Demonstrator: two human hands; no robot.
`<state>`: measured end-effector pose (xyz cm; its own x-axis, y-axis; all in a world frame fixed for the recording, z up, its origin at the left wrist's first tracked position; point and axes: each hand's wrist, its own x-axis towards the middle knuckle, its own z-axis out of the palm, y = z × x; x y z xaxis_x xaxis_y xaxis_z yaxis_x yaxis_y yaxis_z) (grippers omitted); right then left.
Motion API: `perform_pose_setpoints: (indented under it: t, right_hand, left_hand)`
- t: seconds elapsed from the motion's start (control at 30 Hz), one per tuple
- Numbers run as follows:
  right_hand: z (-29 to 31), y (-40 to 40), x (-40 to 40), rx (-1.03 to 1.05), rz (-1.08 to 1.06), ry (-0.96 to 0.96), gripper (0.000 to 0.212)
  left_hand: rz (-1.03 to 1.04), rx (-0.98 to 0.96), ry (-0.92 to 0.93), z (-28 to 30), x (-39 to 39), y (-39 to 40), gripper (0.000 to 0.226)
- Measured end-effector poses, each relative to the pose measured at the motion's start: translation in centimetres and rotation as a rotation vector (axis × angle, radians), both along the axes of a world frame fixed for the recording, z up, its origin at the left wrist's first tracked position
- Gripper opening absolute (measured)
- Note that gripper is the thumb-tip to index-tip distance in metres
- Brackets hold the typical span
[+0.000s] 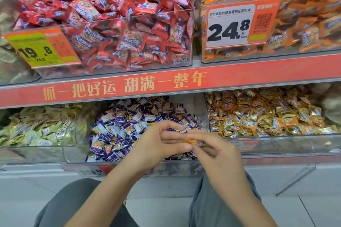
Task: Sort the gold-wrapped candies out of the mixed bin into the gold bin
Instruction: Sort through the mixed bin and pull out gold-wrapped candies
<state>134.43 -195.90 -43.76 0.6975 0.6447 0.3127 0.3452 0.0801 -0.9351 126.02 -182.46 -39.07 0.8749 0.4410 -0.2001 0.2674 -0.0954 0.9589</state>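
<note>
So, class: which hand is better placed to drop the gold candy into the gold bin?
Right. The right hand already pinches the gold candy, and the gold bin lies on its side. The left hand would have to cross over.

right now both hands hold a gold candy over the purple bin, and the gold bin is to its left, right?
Not quite: the gold bin is to the right of the purple bin, as the head view shows. Both hands, left and right, do hold a gold candy over the purple bin.
</note>
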Motion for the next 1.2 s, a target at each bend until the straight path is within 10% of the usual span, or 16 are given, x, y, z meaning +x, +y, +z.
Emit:
perform_pose_setpoints:
  t: [0.17, 0.27, 0.37, 0.67, 0.83, 1.03, 1.2]
  right_hand:
    - [1.9, -0.4, 2.2, 0.133, -0.197, 0.074, 0.025]
    - [2.0, -1.4, 6.2, -0.008, -0.436, -0.066, 0.02]
    - [0.9, -1.8, 8.5, -0.393, -0.354, -0.15, 0.024]
    - [1.2, 2.5, 2.9, -0.242, -0.129, -0.492, 0.028]
    - [0.9, 2.9, 4.5, -0.274, -0.211, -0.352, 0.026]
    - [-0.5, 3.9, 4.1, -0.086, -0.269, -0.144, 0.031]
    - [-1.0, 3.6, 4.2, -0.046, -0.244, -0.067, 0.027]
  left_hand:
    - [-0.027, 0.097, -0.037, 0.2, 1.1, 0.6, 0.029]
    - [-0.062, 0.88, 0.038, -1.2, 1.3, 3.8, 0.026]
    - [-0.455, 1.365, 0.481, -2.8, 0.8, 7.8, 0.079]
    - [-0.503, 1.282, 0.504, -3.2, -1.8, 12.3, 0.091]
    - [-0.618, 1.385, 0.583, -1.3, -0.8, 11.7, 0.091]
    - [-0.768, 0.991, 0.422, -1.3, 8.6, 7.9, 0.095]
    - [-1.079, 1.244, 0.487, -6.0, 11.1, 7.0, 0.106]
